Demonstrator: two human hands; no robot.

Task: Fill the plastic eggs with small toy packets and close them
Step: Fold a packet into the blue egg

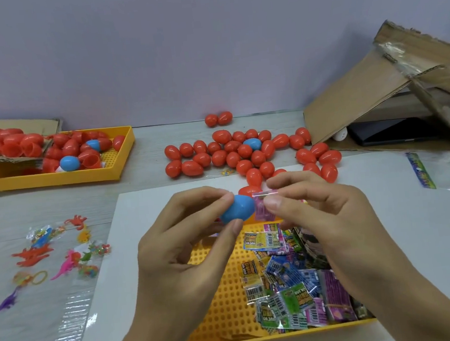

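Blue plastic shows between the fingertips of the left hand (pixel 170 247): one blue egg half (pixel 237 207), pinched by the thumb below and the forefinger above, its open side turned toward the right hand (pixel 315 211). That hand's thumb and forefinger are curled on one pink toy packet (pixel 265 205), whose near end touches the mouth of the egg half; I cannot tell how far it is inside. Directly beneath both sets of fingers lies a yellow perforated tray (pixel 220 302) holding a loose heap of small printed packets (pixel 293 287), too many and too overlapped to count, in purple, green, blue and yellow. Beyond the fingertips a cluster of closed red eggs (pixel 244 154) spreads over the table, roughly three dozen, with one closed blue egg (pixel 253 143) among them and two red ones (pixel 218 119) apart at the back. Far to the left of the left fingers, a second yellow tray (pixel 118 164) holds red egg halves and eggs plus two with blue parts, and a cardboard flap (pixel 3 161) rests over its far left end. Left of the left hand, small rubbery toy figures (pixel 62 257) in clear wrappers lie scattered. Right of the right hand stands an open cardboard box (pixel 370 95).
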